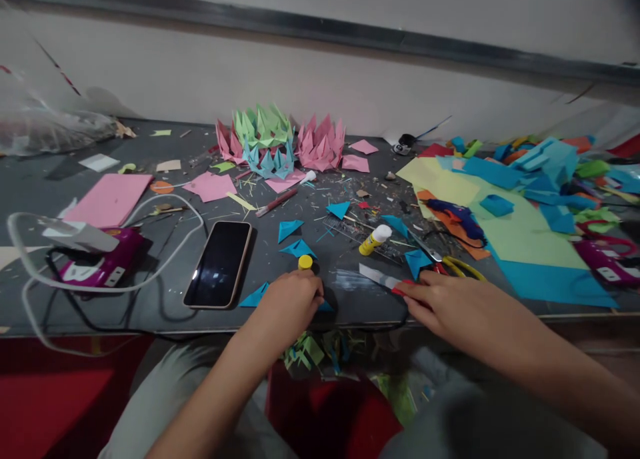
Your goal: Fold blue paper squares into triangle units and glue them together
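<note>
My left hand (295, 298) rests at the table's front edge with its fingers closed over something hidden; a yellow cap (305, 262) shows just behind it. Blue folded paper pieces (299, 248) lie around that hand. In my right hand (425, 296) is a red-handled knife with a pale blade (377, 276), which points left across the tabletop. An uncapped glue stick (374, 240) with a white tip stands between and beyond the hands. Scissors with yellow and red handles (457, 267) lie beside my right hand, next to another blue folded piece (418, 262).
A phone (219, 264) lies left of my left hand. White cable loops (173, 272) surround a purple power strip (103, 262). Pink, green and blue folded paper crowns (320, 142) stand at the back. Coloured sheets (530, 246) and scraps cover the right side.
</note>
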`<move>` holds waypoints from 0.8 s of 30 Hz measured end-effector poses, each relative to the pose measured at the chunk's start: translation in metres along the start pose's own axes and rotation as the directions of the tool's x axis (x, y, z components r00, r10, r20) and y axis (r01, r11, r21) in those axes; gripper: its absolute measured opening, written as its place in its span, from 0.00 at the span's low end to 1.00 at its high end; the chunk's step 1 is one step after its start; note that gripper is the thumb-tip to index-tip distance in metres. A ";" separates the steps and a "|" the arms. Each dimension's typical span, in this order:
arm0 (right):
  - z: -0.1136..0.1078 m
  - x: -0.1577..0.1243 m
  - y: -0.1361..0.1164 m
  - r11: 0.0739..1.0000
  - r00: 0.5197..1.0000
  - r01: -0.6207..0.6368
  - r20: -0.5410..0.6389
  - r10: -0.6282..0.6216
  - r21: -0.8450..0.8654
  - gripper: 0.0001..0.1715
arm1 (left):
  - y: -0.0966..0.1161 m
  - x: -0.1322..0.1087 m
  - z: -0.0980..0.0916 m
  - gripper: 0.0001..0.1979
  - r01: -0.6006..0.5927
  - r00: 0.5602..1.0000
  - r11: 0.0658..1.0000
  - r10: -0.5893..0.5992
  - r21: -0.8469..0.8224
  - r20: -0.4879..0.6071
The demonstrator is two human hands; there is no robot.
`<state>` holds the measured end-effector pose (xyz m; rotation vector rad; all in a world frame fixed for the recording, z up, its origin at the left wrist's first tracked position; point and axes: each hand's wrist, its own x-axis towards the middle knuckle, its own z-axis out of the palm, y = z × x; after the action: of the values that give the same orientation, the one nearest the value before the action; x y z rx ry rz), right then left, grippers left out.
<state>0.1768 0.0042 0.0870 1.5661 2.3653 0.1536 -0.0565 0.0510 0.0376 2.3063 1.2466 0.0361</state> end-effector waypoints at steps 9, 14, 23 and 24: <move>0.012 -0.031 0.028 0.997 0.995 -0.055 -0.085 0.051 -0.045 0.15 | -0.001 0.001 0.000 0.08 -0.006 1.000 1.000 0.006 0.027 -0.015; -0.003 -0.023 0.002 0.999 0.987 -0.005 -0.160 0.010 0.033 0.18 | 0.001 0.000 -0.001 0.07 -0.001 1.000 0.999 0.002 0.037 -0.013; -0.028 0.017 -0.040 1.000 0.997 0.011 0.076 -0.012 0.015 0.16 | -0.001 -0.001 0.001 0.08 -0.019 0.999 1.000 0.020 0.023 -0.030; -0.028 0.017 -0.040 1.000 0.997 0.022 0.080 -0.022 0.001 0.15 | -0.001 -0.001 0.000 0.08 -0.016 1.000 1.000 0.016 0.027 -0.023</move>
<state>0.1269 0.0055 0.0999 1.5165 2.3206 0.0841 -0.0578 0.0503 0.0373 2.3453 1.2473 0.0515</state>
